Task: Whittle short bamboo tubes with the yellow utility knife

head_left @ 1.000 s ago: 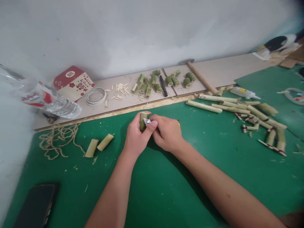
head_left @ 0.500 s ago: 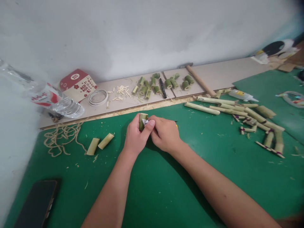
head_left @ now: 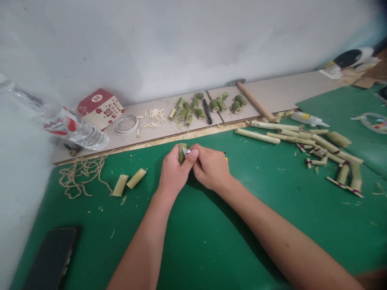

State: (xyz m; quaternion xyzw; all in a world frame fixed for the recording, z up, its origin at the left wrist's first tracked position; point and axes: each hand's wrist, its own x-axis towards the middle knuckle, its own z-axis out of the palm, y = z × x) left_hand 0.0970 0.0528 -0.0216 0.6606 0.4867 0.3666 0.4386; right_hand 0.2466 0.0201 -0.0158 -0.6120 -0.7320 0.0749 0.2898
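In my left hand point(head_left: 175, 167) is a short green bamboo piece point(head_left: 182, 150), with its upper end showing above the fingers. My right hand point(head_left: 211, 166) is closed on a utility knife point(head_left: 186, 151), whose silver blade tip lies against the bamboo. A bit of yellow handle shows past the right fingers; most of the knife is hidden. My left thumb presses close to the blade, and the two hands touch. Left of them, two split bamboo pieces point(head_left: 120, 185) lie on the green mat point(head_left: 193, 241).
Tangled twine point(head_left: 81, 177) and a phone point(head_left: 50, 257) lie left, near a water bottle point(head_left: 81, 131). Along the back board are a tape roll point(head_left: 126, 124), small sticks, bamboo sections point(head_left: 214, 105), a black marker point(head_left: 207, 111) and a hammer point(head_left: 255, 100). Bamboo lengths point(head_left: 302, 141) and a glue bottle point(head_left: 310, 119) lie right.
The whole view has shifted slightly. Both hands keep their hold, and the blade tip has moved only a little against the bamboo.
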